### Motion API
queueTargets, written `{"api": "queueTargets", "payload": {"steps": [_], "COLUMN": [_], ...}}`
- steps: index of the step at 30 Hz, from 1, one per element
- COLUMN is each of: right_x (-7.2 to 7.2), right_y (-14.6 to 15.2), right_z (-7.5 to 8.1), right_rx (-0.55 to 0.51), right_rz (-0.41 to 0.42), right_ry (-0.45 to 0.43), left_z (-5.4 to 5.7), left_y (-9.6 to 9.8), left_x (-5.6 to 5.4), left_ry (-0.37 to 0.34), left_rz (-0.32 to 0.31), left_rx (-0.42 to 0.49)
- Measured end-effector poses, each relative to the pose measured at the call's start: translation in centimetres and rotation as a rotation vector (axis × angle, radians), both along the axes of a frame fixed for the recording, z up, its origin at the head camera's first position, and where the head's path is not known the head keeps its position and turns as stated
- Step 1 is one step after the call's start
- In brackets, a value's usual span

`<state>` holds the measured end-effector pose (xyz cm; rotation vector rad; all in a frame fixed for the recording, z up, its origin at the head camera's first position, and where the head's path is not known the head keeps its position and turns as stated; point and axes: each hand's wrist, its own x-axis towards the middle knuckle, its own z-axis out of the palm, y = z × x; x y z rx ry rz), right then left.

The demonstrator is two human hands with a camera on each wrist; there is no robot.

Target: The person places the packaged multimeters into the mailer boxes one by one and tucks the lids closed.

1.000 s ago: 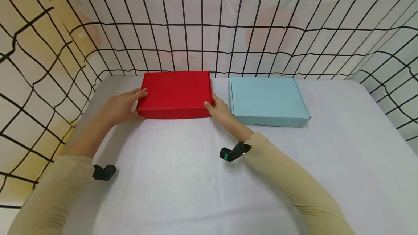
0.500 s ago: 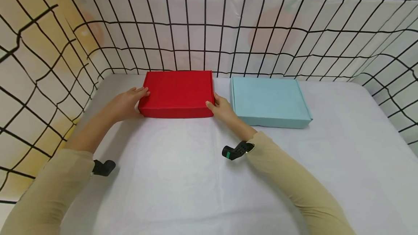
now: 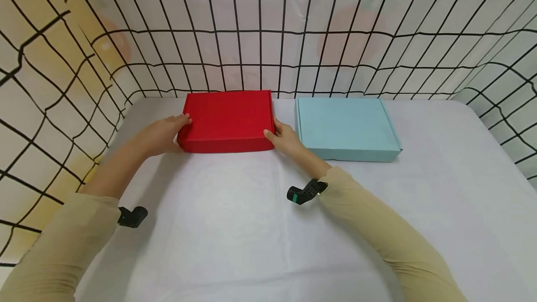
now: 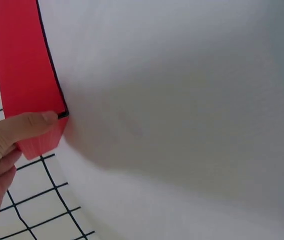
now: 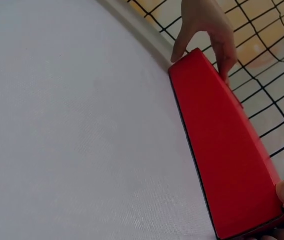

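A shut red cardboard box [image 3: 228, 118] lies flat at the back of the table, long side facing me. My left hand [image 3: 159, 135] grips its left end, fingers over the top edge and thumb low at the front corner. In the left wrist view that thumb [image 4: 29, 125] presses the box's corner. My right hand [image 3: 288, 142] holds the right front corner, thumb on top and fingers at the side, partly hidden. The right wrist view shows both hands on the red box [image 5: 217, 140], one at each end. A light blue cardboard box [image 3: 346, 127] lies just right of my right hand.
A black wire grid [image 3: 260, 31] stands behind the boxes and along both sides. The white cloth-covered table [image 3: 226, 227] spreads in front of the boxes. Each wrist carries a small black camera [image 3: 308, 191].
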<state>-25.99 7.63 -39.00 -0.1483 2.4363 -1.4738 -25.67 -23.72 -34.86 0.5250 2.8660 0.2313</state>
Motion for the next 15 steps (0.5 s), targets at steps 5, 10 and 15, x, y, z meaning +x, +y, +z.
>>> {"api": "queueTargets", "payload": {"steps": [5,10,15], "right_x": [0.25,0.20,0.29], "right_y": [-0.14,-0.10,0.02], "right_z": [-0.07,-0.32,-0.25], "right_rx": [0.006,0.019,0.122], "right_rz": [-0.011,-0.023,-0.031], "right_ry": [-0.010,0.014,0.201], "left_z": [0.45,0.67,0.55], "left_y": [0.52,0.61,0.99], "left_x": [0.05,0.06,0.19], "left_ry": [0.075,0.103,0.117], "left_rz": [-0.060,-0.065,-0.067], "left_rx": [-0.034,-0.041,-0.091]}}
